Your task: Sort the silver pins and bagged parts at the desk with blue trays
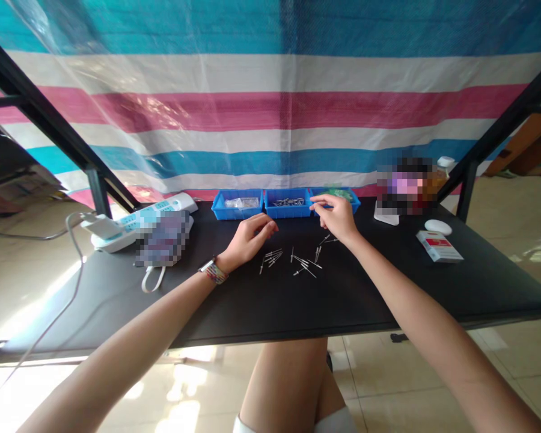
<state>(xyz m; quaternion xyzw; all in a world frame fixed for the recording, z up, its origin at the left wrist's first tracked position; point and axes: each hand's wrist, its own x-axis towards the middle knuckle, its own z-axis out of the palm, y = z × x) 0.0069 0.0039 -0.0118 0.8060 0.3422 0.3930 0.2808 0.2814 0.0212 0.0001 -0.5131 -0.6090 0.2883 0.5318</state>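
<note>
My left hand [249,239] is low over the black table, left of centre, with its fingers curled in and the thumb against them; whatever may be inside is hidden. My right hand [337,215] hovers just in front of the right blue bin, index finger stretched left and a small gap above the thumb. Nothing shows between those fingers. Several silver pop rivets [303,263] lie scattered between the hands, and a smaller group of rivets [273,257] rests beside my left hand. More rivets [288,202] fill part of the middle blue bin [289,212].
The left blue bin [237,213] contains clear plastic bags; the right bin [355,206] has something green. A power strip [162,207] with a plugged-in charger and a blurred device [165,240] stand left. A small red-and-white box [439,246] and white round object [437,227] lie right.
</note>
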